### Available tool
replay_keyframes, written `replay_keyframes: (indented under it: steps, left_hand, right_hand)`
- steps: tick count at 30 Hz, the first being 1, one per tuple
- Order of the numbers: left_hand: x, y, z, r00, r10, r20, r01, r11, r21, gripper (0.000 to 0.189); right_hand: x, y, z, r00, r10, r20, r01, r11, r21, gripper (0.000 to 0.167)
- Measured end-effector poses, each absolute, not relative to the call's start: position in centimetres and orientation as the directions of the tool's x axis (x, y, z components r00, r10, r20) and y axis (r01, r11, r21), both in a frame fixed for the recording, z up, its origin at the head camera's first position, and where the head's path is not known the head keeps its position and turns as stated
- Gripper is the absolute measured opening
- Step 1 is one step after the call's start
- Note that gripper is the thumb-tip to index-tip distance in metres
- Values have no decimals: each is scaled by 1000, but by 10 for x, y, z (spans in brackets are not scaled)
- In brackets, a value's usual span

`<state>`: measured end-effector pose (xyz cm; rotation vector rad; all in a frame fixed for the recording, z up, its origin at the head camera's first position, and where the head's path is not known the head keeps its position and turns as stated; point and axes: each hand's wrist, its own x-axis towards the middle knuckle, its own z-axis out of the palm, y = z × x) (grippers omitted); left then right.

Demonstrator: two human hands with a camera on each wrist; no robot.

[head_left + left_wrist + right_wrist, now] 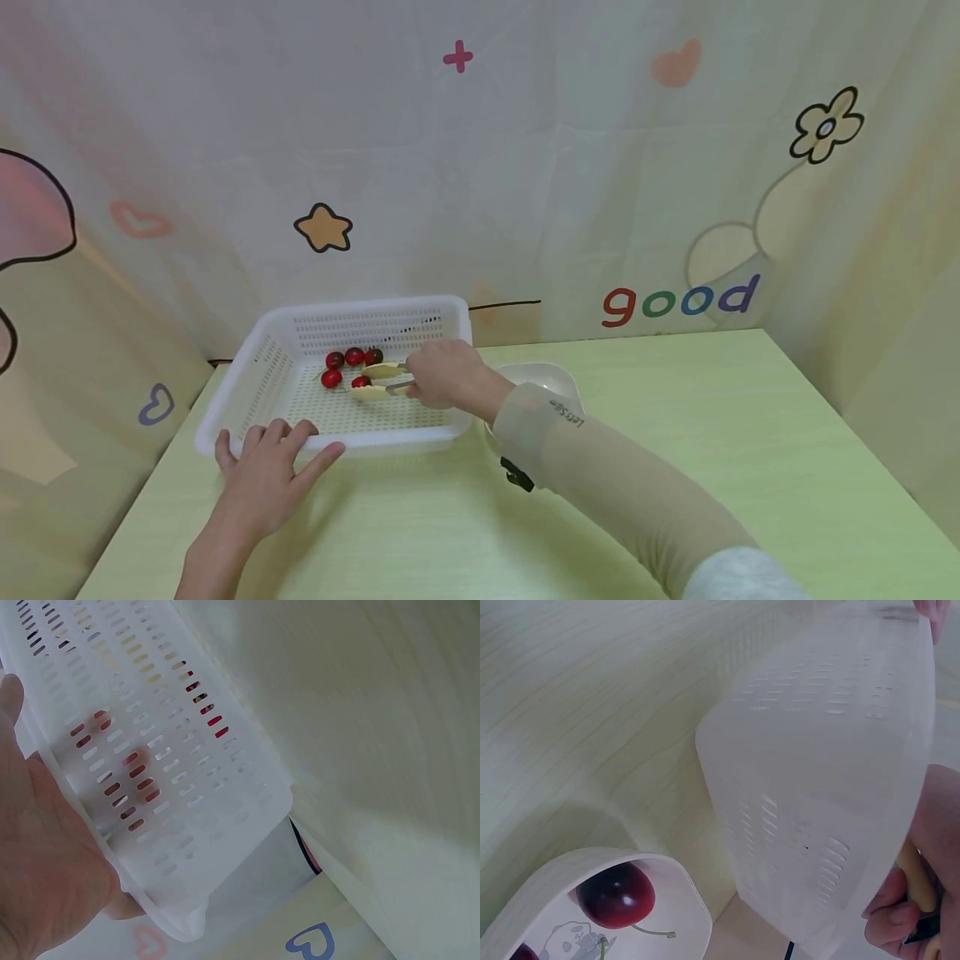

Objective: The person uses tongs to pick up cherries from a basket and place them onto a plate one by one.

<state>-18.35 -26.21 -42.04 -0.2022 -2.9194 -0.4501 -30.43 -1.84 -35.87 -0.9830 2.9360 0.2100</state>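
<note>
A white perforated plastic basket (333, 437) stands on the table with several dark red cherries (332, 379) inside. My left hand (262, 475) holds its near rim; fingers show through the wall's slots in the left wrist view. In my right hand (450, 375) is a pair of tongs (384, 371) with cream tips, reaching into the basket. One cherry (362, 382) lies between the spread tips; whether they touch it I cannot tell. A white bowl (679, 881) right of the basket contains a cherry (619, 896) and part of another. My right forearm partly hides this bowl in the head view.
The pale green table (420, 533) extends in front and to the right. Behind it hangs a printed curtain (525, 208), close to the basket's far side. A sleeve (622, 475) crosses the table from the right.
</note>
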Motion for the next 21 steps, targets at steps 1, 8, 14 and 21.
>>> replay_keyframes:
  steps: [1, 8, 14, 21]
  left_hand:
    - [-184, -262, -420, -974, 107, 198, 161, 945, 285, 60]
    - [-184, -263, -421, -974, 105, 202, 161, 945, 285, 60]
    - [-184, -264, -421, -974, 105, 199, 160, 944, 287, 59]
    - [-184, -264, -419, -975, 105, 196, 160, 943, 290, 59]
  right_hand:
    - [-304, -18, -359, -799, -596, -80, -602, 790, 117, 33]
    - [-303, -15, -357, -801, -593, -84, -599, 796, 88, 32]
    - [-303, -9, -354, -799, -594, -90, -600, 796, 74, 36]
    - [-301, 1, -347, -794, -604, -72, -608, 792, 59, 38]
